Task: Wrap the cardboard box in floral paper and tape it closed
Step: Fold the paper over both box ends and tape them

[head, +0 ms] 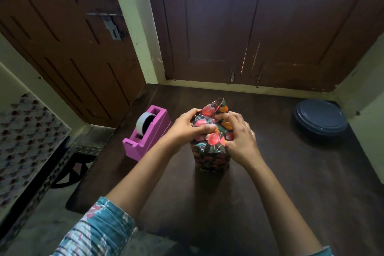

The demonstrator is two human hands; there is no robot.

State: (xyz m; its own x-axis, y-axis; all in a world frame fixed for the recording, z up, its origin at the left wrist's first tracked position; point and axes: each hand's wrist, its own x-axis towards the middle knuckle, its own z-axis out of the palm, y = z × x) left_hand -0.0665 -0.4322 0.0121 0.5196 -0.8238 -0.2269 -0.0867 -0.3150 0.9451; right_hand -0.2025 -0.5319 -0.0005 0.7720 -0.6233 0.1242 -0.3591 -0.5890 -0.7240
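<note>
A box covered in dark glossy floral paper stands upright on the dark wooden table. No cardboard shows. My left hand grips the top of the wrapped box from the left, thumb across the folded paper. From the right, my right hand curls its fingers over the top fold. A flap of paper sticks up behind both hands. A pink tape dispenser with a roll of tape sits just left of the box.
A dark blue round lidded container lies at the table's back right corner. Brown doors and a pale wall close off the back. The table's left edge drops to the floor beside the dispenser.
</note>
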